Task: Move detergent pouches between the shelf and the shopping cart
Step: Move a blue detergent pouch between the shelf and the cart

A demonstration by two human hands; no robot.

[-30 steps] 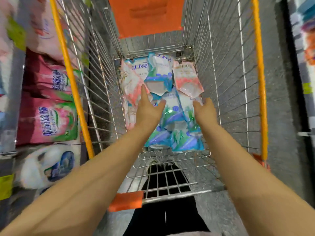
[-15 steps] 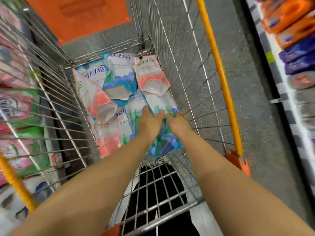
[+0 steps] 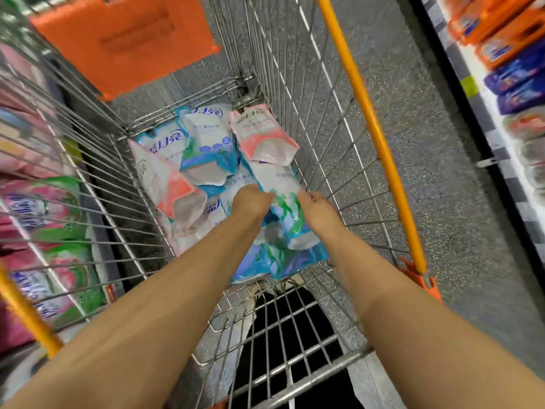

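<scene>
Both my arms reach down into the wire shopping cart (image 3: 298, 93). A white and green detergent pouch (image 3: 284, 199) lies on top of the pile, and my left hand (image 3: 250, 202) and my right hand (image 3: 317, 206) grip it from either side, fingers curled under its edges. Around it lie several other pouches: a blue and white one (image 3: 203, 143), a pink one (image 3: 259, 134) at the back right, another pink one (image 3: 165, 181) at the left, and blue-green ones (image 3: 283, 261) under my wrists.
The cart has orange-yellow rails (image 3: 371, 128) and an orange flap (image 3: 126, 39) at its far end. A shelf of pink and green bags (image 3: 44, 214) runs along the left. Across the grey floor (image 3: 436, 172), a right shelf (image 3: 513, 63) holds orange and blue packs.
My hands have closed on the white and green pouch and raised its near end slightly. The view has swung further left, so the right shelf shows more.
</scene>
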